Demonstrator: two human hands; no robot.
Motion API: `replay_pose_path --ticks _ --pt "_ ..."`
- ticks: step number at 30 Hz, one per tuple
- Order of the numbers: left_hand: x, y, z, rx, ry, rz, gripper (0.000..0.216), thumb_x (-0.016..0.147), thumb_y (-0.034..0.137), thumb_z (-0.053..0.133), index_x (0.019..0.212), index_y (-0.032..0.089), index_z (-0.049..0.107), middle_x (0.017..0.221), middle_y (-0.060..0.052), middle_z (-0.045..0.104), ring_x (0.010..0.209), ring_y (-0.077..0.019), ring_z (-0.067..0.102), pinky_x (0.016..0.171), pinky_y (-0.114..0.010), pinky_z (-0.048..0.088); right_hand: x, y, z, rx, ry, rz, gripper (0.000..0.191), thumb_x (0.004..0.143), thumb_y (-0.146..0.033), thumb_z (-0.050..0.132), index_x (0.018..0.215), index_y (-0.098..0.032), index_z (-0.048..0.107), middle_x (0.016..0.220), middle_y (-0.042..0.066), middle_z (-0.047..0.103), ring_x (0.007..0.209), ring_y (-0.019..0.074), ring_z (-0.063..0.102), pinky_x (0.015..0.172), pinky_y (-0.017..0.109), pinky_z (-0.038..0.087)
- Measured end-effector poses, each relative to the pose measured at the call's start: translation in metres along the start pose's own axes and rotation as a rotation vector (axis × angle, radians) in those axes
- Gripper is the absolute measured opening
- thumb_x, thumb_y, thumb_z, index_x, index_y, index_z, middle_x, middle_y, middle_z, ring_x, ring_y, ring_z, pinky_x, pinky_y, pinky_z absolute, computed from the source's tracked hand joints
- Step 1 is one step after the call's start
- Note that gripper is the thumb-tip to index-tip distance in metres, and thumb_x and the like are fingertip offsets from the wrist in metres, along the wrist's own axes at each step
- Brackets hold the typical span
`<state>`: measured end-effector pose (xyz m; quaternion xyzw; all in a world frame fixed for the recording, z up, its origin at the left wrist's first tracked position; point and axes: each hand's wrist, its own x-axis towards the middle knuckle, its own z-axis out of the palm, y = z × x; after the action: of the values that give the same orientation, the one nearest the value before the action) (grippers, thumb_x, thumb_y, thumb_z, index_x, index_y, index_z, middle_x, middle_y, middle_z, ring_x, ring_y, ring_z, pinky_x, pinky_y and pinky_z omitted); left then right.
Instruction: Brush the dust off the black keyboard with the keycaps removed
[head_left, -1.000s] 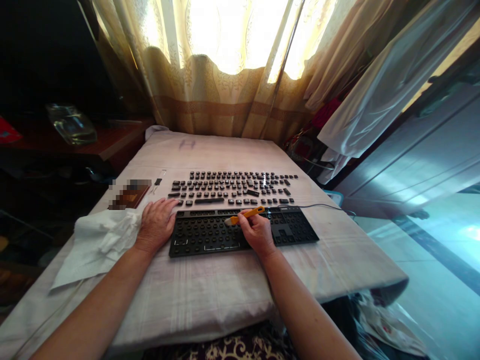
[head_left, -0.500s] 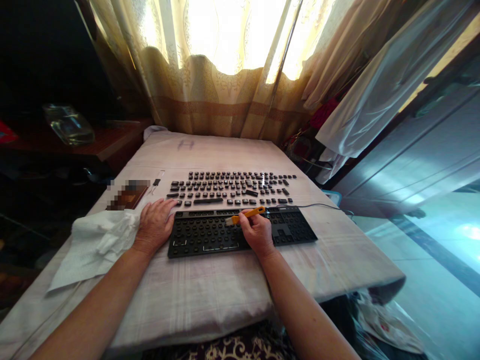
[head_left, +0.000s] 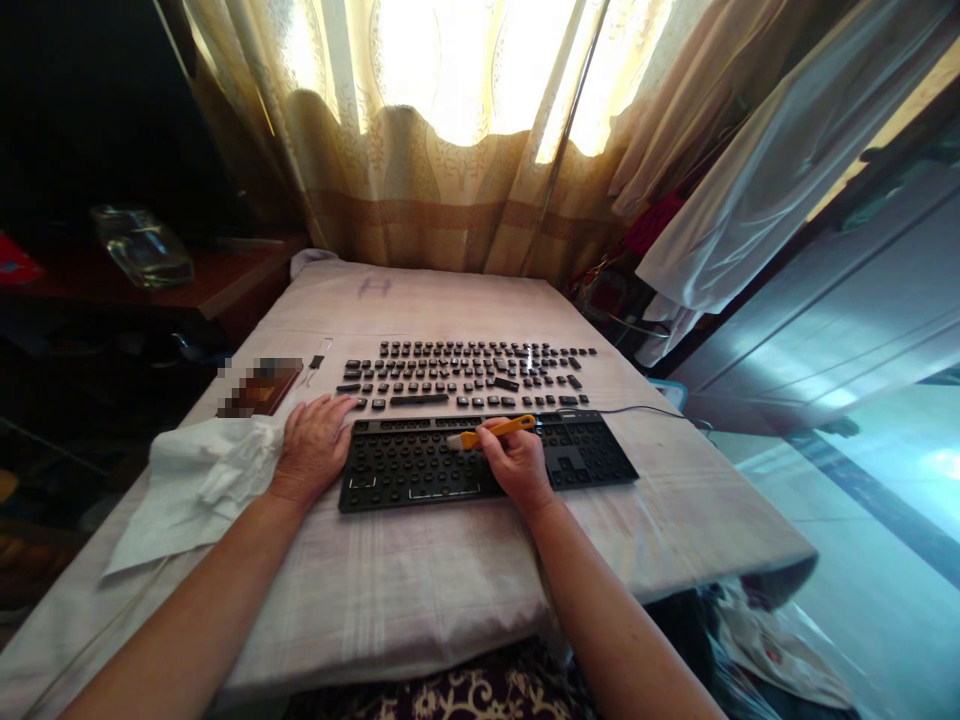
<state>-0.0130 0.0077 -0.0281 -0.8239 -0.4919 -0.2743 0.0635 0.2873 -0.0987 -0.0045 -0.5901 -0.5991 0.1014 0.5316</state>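
Brush (head_left: 471, 439) has edged slightly left over the keyboard (head_left: 409, 468), pinched in the right hand (head_left: 517, 462); left hand (head_left: 313, 445) lies flat, open.

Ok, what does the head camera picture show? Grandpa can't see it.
A right-hand grip holds an orange-handled brush at a black keyboard whose keycaps lie loose in rows beyond it. The left-hand grip, open, lies by the keyboard's left end.

The head camera looks forward and down from above the patterned clothing (head_left: 480, 697) at bottom centre, near the stripped computer keyboard (head_left: 409, 466) mid-frame, facing the window curtain (head_left: 442, 215) across the top.
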Motion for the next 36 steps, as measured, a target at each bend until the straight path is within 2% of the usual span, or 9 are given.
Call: replay_pose_path --ticks 6,15,23,28,32,36 --pt "0.0002 -0.0001 0.0002 0.001 0.003 0.004 0.044 0.095 0.027 0.042 0.132 0.022 0.065 0.136 -0.012 0.069 0.131 -0.0316 0.058 0.116 -0.055 0.035 0.0009 0.0016 0.0001 -0.029 0.089 0.007 0.026 0.091 -0.038 0.056 0.080 -0.020 0.072 0.061 0.005 0.075 0.052 0.0204 0.073 0.054 0.026 0.054" --pt "0.0000 0.0020 -0.0001 0.012 0.015 0.010 0.044 0.095 0.028 0.041 0.130 0.019 0.065 0.134 -0.013 0.069 0.130 -0.0320 0.059 0.115 -0.055 0.036 0.0004 0.0011 0.0004 -0.109 0.029 -0.023 0.026 0.090 -0.037 0.055 0.078 -0.020 0.071 0.058 0.004 0.074 0.053 0.0213 0.073 0.055 0.026 0.054" --pt "0.0002 0.0005 -0.0002 0.000 -0.004 0.002 0.043 0.095 0.027 0.042 0.131 0.021 0.065 0.136 -0.012 0.069 0.133 -0.0312 0.058 0.117 -0.054 0.035 0.0002 -0.0003 -0.0001 -0.001 -0.023 0.037 0.024 0.089 -0.037 0.057 0.079 -0.021 0.072 0.058 0.003 0.075 0.054 0.0213 0.074 0.056 0.026 0.056" --pt "0.0008 0.0013 -0.0008 -0.006 -0.013 -0.009 0.043 0.095 0.027 0.042 0.131 0.022 0.065 0.136 -0.011 0.069 0.132 -0.0312 0.057 0.117 -0.054 0.034 0.0020 -0.0012 -0.0006 0.105 0.059 0.098 0.025 0.090 -0.039 0.057 0.078 -0.021 0.070 0.058 0.003 0.075 0.050 0.0206 0.072 0.054 0.027 0.056" --pt "0.0007 0.0013 -0.0004 -0.018 -0.002 -0.011 0.044 0.094 0.027 0.042 0.132 0.023 0.065 0.136 -0.011 0.069 0.132 -0.0312 0.057 0.117 -0.055 0.033 0.0025 -0.0005 -0.0007 0.037 0.092 0.087 0.025 0.089 -0.040 0.057 0.078 -0.021 0.070 0.058 0.004 0.074 0.051 0.0217 0.072 0.055 0.028 0.056" --pt "0.0004 0.0013 -0.0008 -0.025 -0.001 -0.007 0.044 0.095 0.027 0.042 0.132 0.024 0.065 0.136 -0.011 0.068 0.133 -0.0311 0.057 0.117 -0.054 0.034 0.0018 0.0011 -0.0002 -0.067 0.050 0.050 0.025 0.088 -0.039 0.057 0.077 -0.022 0.071 0.057 0.004 0.073 0.054 0.0220 0.073 0.056 0.027 0.055"
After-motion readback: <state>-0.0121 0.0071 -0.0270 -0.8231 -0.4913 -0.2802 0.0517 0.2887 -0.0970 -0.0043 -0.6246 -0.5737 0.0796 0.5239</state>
